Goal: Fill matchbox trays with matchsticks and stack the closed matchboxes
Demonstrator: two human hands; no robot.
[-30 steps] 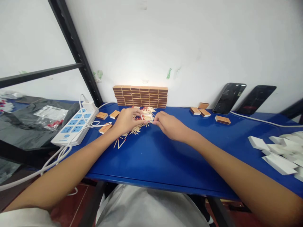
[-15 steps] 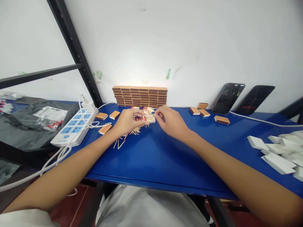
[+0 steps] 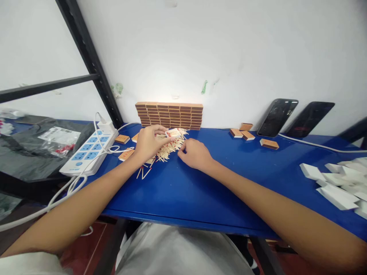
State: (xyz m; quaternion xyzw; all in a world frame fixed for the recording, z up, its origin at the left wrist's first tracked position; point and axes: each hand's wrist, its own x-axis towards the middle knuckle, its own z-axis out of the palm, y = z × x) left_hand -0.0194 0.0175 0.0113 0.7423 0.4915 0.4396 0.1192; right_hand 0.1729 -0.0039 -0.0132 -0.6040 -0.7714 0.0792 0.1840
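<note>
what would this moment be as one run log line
left hand: holding white tray with matches inside | right hand: at right edge of loose match pile, grip unclear | matchbox stack: behind pile

White wall (image 3: 235, 49) behind blue table (image 3: 172, 194)

The left hand (image 3: 149, 144) is shifting the white tray (image 3: 173, 133) back over the far part of the match pile (image 3: 166, 152), while the right hand (image 3: 196, 154) is leaving the tray's end, settling beside the pile's right edge.
</note>
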